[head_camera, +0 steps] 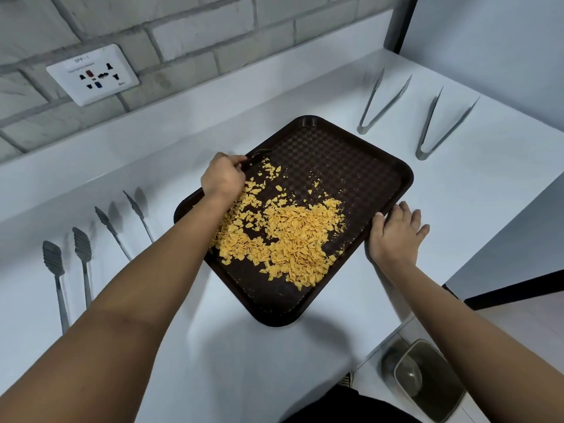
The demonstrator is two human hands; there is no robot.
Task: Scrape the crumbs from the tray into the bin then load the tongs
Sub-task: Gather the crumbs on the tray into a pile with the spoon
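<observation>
The left hand [224,175] pinches the tray's [393,166] far-left rim; the right hand [396,232] rests spread on its right edge. Crumbs [290,233] remain heaped; next comes carrying it to the bin [430,378], near right.

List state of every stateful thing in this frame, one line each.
tray: flat on counter, crumbs not yet emptied
crumbs: heaped on tray's near half
left hand: grips tray's far-left rim
right hand: open, fingers at tray's right edge
bin: on floor, lid closed
right tongs: two pairs, sprung open on counter
left tongs: lying on counter, untouched
</observation>
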